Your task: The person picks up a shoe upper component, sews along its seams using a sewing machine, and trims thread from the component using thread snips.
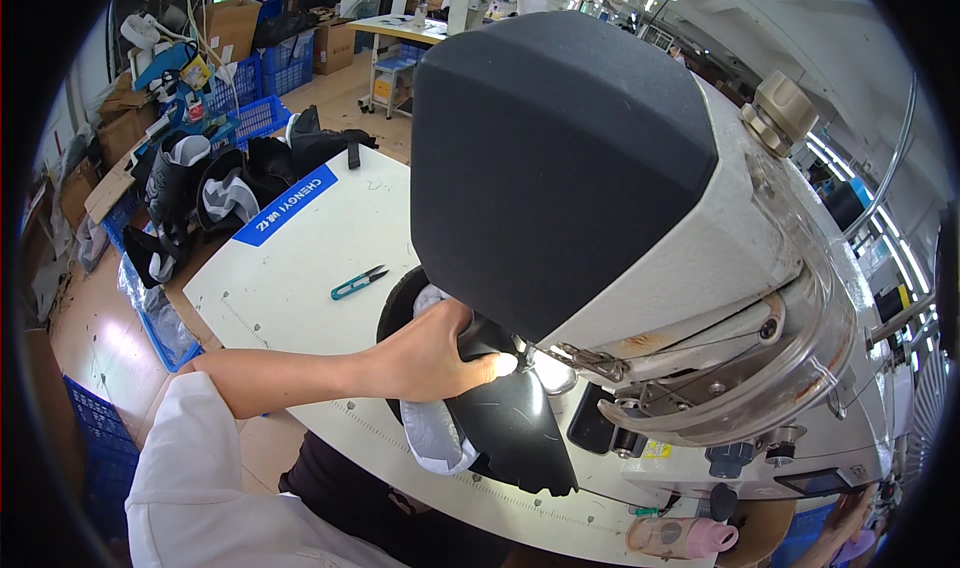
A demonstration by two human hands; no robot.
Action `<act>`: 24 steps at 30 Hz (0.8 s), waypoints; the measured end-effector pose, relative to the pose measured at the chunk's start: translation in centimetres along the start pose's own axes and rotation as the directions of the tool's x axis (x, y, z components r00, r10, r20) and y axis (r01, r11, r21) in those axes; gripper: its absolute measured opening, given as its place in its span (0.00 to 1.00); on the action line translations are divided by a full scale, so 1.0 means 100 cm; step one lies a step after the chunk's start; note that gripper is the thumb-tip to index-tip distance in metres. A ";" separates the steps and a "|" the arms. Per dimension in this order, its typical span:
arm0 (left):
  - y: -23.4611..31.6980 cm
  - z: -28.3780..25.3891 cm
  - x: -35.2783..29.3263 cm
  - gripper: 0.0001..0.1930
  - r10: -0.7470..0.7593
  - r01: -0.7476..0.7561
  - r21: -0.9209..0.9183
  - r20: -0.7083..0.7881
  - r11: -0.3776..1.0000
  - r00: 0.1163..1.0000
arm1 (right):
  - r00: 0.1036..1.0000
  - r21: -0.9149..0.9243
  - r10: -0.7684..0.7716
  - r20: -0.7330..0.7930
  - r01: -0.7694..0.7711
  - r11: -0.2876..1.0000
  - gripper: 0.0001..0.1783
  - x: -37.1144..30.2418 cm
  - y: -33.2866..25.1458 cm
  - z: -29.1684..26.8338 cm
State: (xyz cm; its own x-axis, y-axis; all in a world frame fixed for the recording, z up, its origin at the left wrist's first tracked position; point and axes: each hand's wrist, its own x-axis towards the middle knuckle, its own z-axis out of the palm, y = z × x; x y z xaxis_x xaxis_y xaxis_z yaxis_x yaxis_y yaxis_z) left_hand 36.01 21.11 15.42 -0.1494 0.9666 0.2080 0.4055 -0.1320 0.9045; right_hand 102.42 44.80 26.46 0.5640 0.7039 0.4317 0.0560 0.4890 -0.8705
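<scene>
My left hand (435,353) reaches in across the table and is closed on a black boot upper (515,423), its thumb pressing near the stitching point. The upper has a smooth, shiny outer face and a soft white lining (432,433) bulging out beside my wrist. It lies under the head of a sewing machine (560,168), whose black cover hides part of the work. A lamp lights the spot beside the thumb. Teal-handled thread snips (358,283) rest on the white table, left of the machine. My right hand does not show.
Several black uppers with grey linings (230,193) are heaped at the table's far left. Blue crates (260,118) and cardboard boxes stand beyond. A pink-capped bottle (685,538) lies at the near right. A bare forearm (835,533), whose I cannot tell, shows at lower right.
</scene>
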 end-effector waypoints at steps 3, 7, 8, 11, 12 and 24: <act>0.004 0.001 0.003 0.28 0.038 -0.038 -0.019 0.004 0.999 0.999 | 0.997 0.122 0.073 -0.021 -0.070 0.990 0.21 0.015 0.001 0.003; 0.011 -0.001 0.006 0.24 0.063 -0.062 -0.018 0.045 0.998 0.997 | 0.991 -0.198 0.019 -0.129 -0.044 0.979 0.17 0.013 -0.010 0.016; 0.012 -0.002 0.005 0.24 0.060 -0.060 -0.020 0.043 0.998 0.997 | 0.990 -0.241 -0.006 -0.141 -0.029 0.970 0.17 0.009 -0.013 0.019; 0.015 -0.004 0.005 0.22 -0.029 0.029 -0.001 0.037 1.000 0.999 | 0.989 -0.142 -0.008 -0.151 -0.014 0.990 0.16 -0.012 -0.020 0.026; 0.015 -0.004 0.005 0.23 -0.035 0.034 0.024 0.040 0.999 0.999 | 0.988 -0.125 -0.005 -0.153 -0.015 0.992 0.16 -0.020 -0.020 0.029; -0.003 0.000 0.006 0.27 -0.005 0.005 0.003 -0.055 1.000 0.998 | 0.999 0.012 0.041 -0.016 -0.041 0.999 0.19 -0.014 0.001 0.015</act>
State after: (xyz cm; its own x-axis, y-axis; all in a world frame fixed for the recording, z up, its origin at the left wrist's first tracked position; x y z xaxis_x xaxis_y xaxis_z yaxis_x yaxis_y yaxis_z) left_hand 35.83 21.77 15.25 -0.2011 0.9537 0.2238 0.4078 -0.1262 0.9043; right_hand 100.41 44.60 26.07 0.5792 0.7149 0.3916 0.0234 0.4657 -0.8847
